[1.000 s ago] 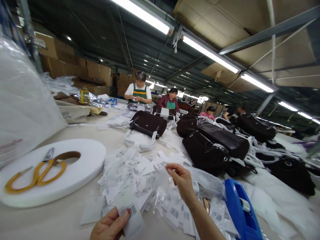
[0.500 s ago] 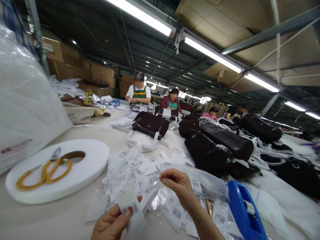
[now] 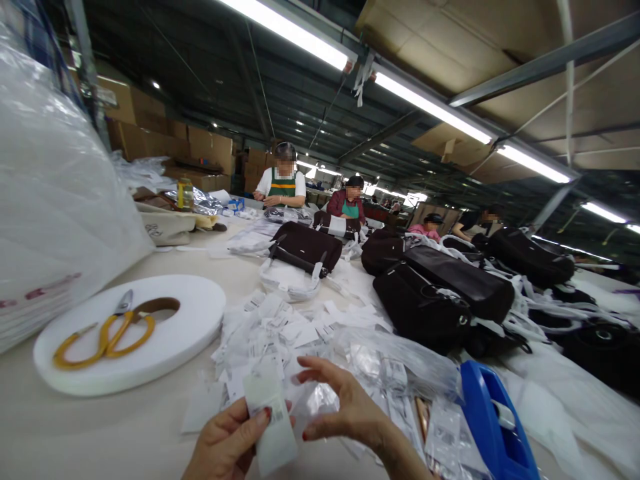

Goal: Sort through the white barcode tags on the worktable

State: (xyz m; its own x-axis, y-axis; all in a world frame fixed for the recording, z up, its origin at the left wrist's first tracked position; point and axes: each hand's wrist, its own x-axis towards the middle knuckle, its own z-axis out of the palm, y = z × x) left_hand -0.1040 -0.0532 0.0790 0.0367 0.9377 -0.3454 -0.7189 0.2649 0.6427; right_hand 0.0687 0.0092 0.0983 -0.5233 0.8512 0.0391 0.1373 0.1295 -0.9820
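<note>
At lower centre, the left hand (image 3: pixel 227 443) pinched a barcode tag (image 3: pixel 270 420); the right hand (image 3: pixel 345 407), fingers spread and empty, hovered beside it, apparently mid-sorting; next, a clean grasp.

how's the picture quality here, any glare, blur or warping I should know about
Head view: the ceiling tube lights blow out to white; the wide lens bends the roof beams and stretches the edges; the left hand holding the barcode tag is fairly sharp, the right hand slightly soft.
</note>
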